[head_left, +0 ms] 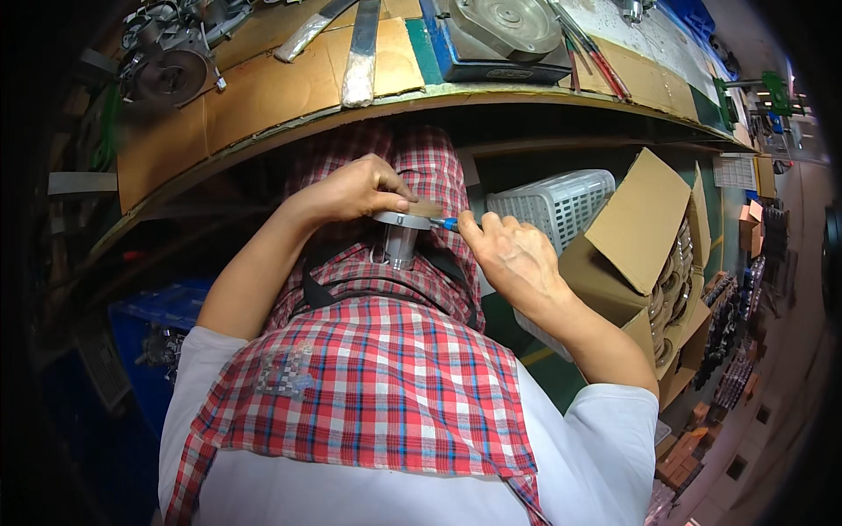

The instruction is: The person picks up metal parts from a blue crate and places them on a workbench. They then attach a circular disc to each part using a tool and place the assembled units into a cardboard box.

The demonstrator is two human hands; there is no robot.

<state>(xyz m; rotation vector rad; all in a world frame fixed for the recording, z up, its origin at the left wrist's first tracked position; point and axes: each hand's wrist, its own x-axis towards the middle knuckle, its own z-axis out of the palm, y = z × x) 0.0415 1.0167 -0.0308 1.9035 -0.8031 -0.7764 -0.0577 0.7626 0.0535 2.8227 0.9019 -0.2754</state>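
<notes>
Over my lap, my left hand (364, 188) is closed on a grey metal flanged part (405, 221), thumb resting on its rim. The part has a flat disc on top and a shiny cylinder (400, 247) pointing toward my waist. A brownish piece (425, 209) shows at the disc's far side; what it is I cannot make out. My right hand (517, 254) is wrapped around a slim tool with a blue handle (451, 224). Its metal end meets the right edge of the disc; the tip's shape is too small to tell.
The workbench edge (421, 98) runs ahead of me, with flat metal bars (361, 61), a round casting (509, 22), red-handled tools (605, 74) and motor-like parts (175, 70). To my right stand a white basket (557, 202) and an open cardboard box (640, 219) of metal rings. A blue bin (145, 324) is at left.
</notes>
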